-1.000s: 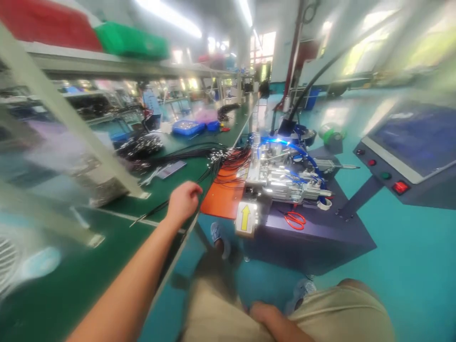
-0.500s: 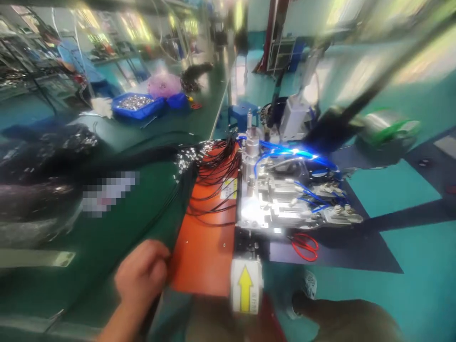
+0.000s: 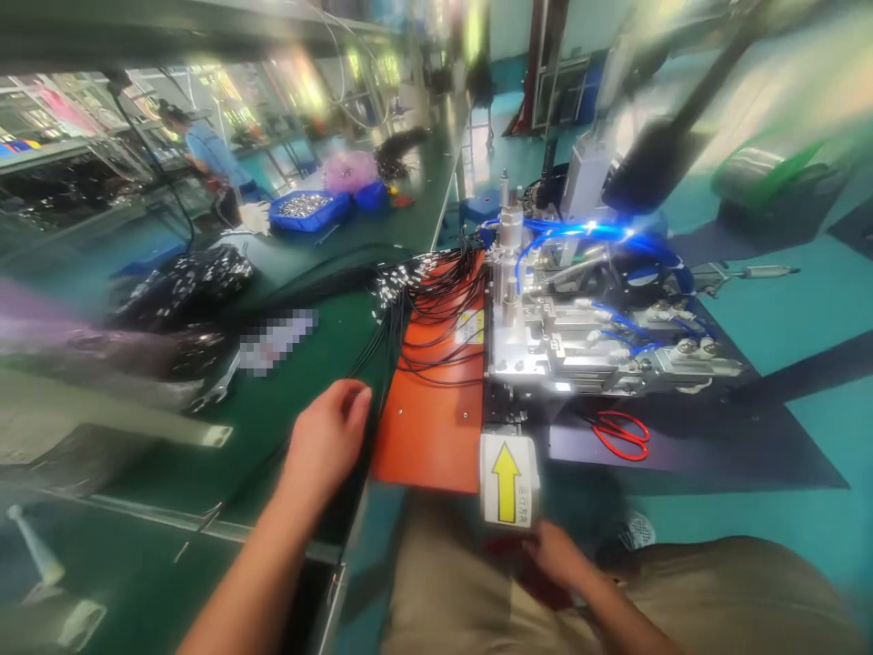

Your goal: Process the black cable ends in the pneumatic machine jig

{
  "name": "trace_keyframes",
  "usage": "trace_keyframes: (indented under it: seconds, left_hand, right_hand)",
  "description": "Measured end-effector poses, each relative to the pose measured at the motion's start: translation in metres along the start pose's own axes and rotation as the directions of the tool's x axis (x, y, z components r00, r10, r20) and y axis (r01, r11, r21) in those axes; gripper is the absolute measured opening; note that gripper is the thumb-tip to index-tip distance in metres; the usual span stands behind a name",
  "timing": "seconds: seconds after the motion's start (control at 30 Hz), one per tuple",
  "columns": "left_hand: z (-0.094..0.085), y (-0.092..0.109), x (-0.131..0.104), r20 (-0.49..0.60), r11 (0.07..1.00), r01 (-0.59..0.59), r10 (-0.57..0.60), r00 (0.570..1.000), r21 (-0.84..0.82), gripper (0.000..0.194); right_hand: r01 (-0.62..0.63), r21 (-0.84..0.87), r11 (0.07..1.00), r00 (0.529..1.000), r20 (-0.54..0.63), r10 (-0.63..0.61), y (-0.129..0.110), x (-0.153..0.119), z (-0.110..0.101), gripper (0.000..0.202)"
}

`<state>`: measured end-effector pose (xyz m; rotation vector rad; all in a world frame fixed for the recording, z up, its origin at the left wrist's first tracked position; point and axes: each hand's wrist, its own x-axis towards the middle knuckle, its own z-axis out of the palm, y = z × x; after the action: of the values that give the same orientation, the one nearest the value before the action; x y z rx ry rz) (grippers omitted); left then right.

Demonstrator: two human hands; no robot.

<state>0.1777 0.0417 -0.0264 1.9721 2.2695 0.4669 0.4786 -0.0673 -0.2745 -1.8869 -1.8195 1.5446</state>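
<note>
My left hand (image 3: 331, 426) hovers over the green table's edge, just left of the orange plate (image 3: 426, 437). Its fingers are curled and closed; whatever they may hold is hidden. Near it run thin black cables (image 3: 440, 300) with silvery ends, fanned across the plate. My right hand (image 3: 556, 552) is low, at the bottom corner of a white box with a yellow arrow (image 3: 508, 480). Its fingers look bent together, their tips partly hidden. Beyond the plate stands a metal machine (image 3: 566, 337) with cylinders and blue air hoses (image 3: 600, 229).
Red-handled scissors (image 3: 622, 437) lie on the grey plate before the machine. On the green table are a wrench (image 3: 219, 387), a black cable bundle (image 3: 191, 282) and a blue tray (image 3: 306, 211) of small metal parts. A person in a blue shirt (image 3: 215, 155) is at the back left.
The view has shifted, so the machine sits further right and higher. My left hand appears higher, still curled. My right hand has come into view beside the white box.
</note>
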Motion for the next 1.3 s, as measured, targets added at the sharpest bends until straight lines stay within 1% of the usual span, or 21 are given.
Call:
trace_keyframes:
  seconds: [0.1,0.2,0.27,0.33,0.4,0.43,0.5,0.53,0.6,0.67,0.7,0.73,0.8,0.87,0.9,0.97,1.0,1.07,1.13,1.2,1.3]
  left_hand:
    - [-0.005,0.005,-0.001,0.225,0.998,0.013,0.003,0.974,-0.068,0.029]
    - [-0.009,0.002,0.006,0.313,0.994,0.007,0.027,0.949,-0.106,0.026]
    - [-0.017,-0.002,0.013,0.341,0.982,0.070,-0.005,0.940,-0.178,0.028]
    - [-0.027,0.000,0.020,0.366,0.928,0.175,-0.045,0.929,-0.328,0.034]
    - [-0.036,0.010,0.023,0.438,0.798,0.280,-0.022,0.899,-0.534,0.038]
    - [-0.037,0.017,0.022,0.498,0.718,0.337,0.014,0.867,-0.608,0.038]
    - [-0.035,0.034,0.017,0.614,0.594,0.442,0.115,0.781,-0.672,0.035]
    - [-0.031,0.043,0.014,0.655,0.559,0.477,0.166,0.737,-0.678,0.035]
    - [-0.021,0.056,0.006,0.678,0.539,0.476,0.269,0.684,-0.694,0.036]
    - [-0.011,0.064,-0.001,0.667,0.592,0.386,0.377,0.643,-0.707,0.037]
    - [-0.008,0.067,-0.005,0.653,0.639,0.301,0.428,0.625,-0.708,0.038]
    - [-0.005,0.069,-0.007,0.629,0.685,0.189,0.477,0.614,-0.703,0.038]
    - [0.000,0.075,-0.011,0.549,0.745,-0.097,0.565,0.616,-0.660,0.037]
    - [0.003,0.085,-0.013,0.411,0.733,-0.411,0.658,0.631,-0.541,0.027]
    - [0.004,0.090,-0.013,0.342,0.698,-0.544,0.709,0.617,-0.465,0.022]
    - [0.006,0.101,-0.010,0.227,0.588,-0.725,0.809,0.543,-0.359,0.020]
    - [0.006,0.105,-0.009,0.184,0.527,-0.775,0.849,0.495,-0.348,0.022]
    - [0.008,0.109,-0.005,0.119,0.424,-0.814,0.903,0.412,-0.397,0.024]
    - [0.012,0.108,-0.003,0.071,0.360,-0.817,0.927,0.369,-0.451,0.026]
    - [0.019,0.102,-0.002,0.009,0.334,-0.814,0.927,0.376,-0.475,0.024]
    - [0.033,0.092,-0.005,-0.079,0.352,-0.798,0.893,0.442,-0.490,0.019]
  right_hand:
    - [0.010,0.025,1.000,0.999,-0.051,-0.009,0.018,-0.014,-0.020,0.020]
    - [0.044,0.078,0.996,0.992,-0.120,-0.034,0.023,-0.036,-0.034,0.030]
    - [0.068,0.133,0.989,0.981,-0.191,-0.042,0.015,-0.059,-0.042,0.036]
    - [0.108,0.223,0.969,0.955,-0.295,-0.039,-0.002,-0.086,-0.048,0.039]
    - [0.154,0.314,0.937,0.926,-0.377,-0.026,-0.027,-0.113,-0.055,0.037]
    - [0.179,0.358,0.916,0.923,-0.383,-0.031,-0.042,-0.124,-0.058,0.034]
    - [0.248,0.494,0.834,0.932,-0.355,-0.067,-0.071,-0.138,-0.063,0.031]
    - [0.303,0.573,0.762,0.935,-0.334,-0.120,-0.085,-0.141,-0.065,0.030]
    - [0.415,0.689,0.594,0.909,-0.333,-0.250,-0.109,-0.140,-0.067,0.038]
    - [0.414,0.778,0.473,0.896,-0.256,-0.364,-0.127,-0.132,-0.068,0.060]
    - [0.390,0.813,0.432,0.890,-0.212,-0.404,-0.134,-0.128,-0.069,0.068]
    - [0.372,0.843,0.388,0.884,-0.194,-0.426,-0.139,-0.124,-0.070,0.073]
    - [0.361,0.881,0.305,0.884,-0.220,-0.413,-0.148,-0.118,-0.074,0.070]
    - [0.376,0.892,0.251,0.896,-0.281,-0.344,-0.154,-0.115,-0.081,0.058]
    - [0.380,0.892,0.245,0.904,-0.301,-0.303,-0.157,-0.114,-0.086,0.052]
    - [0.386,0.880,0.277,0.917,-0.332,-0.221,-0.161,-0.113,-0.097,0.042]
    - [0.389,0.870,0.305,0.920,-0.346,-0.187,-0.163,-0.113,-0.102,0.040]
    - [0.391,0.847,0.359,0.920,-0.368,-0.133,-0.164,-0.111,-0.111,0.037]
    - [0.390,0.835,0.388,0.919,-0.380,-0.106,-0.165,-0.109,-0.117,0.035]
    - [0.391,0.832,0.394,0.917,-0.391,-0.083,-0.164,-0.106,-0.121,0.033]
    - [0.376,0.815,0.441,0.917,-0.395,-0.052,-0.165,-0.101,-0.123,0.028]
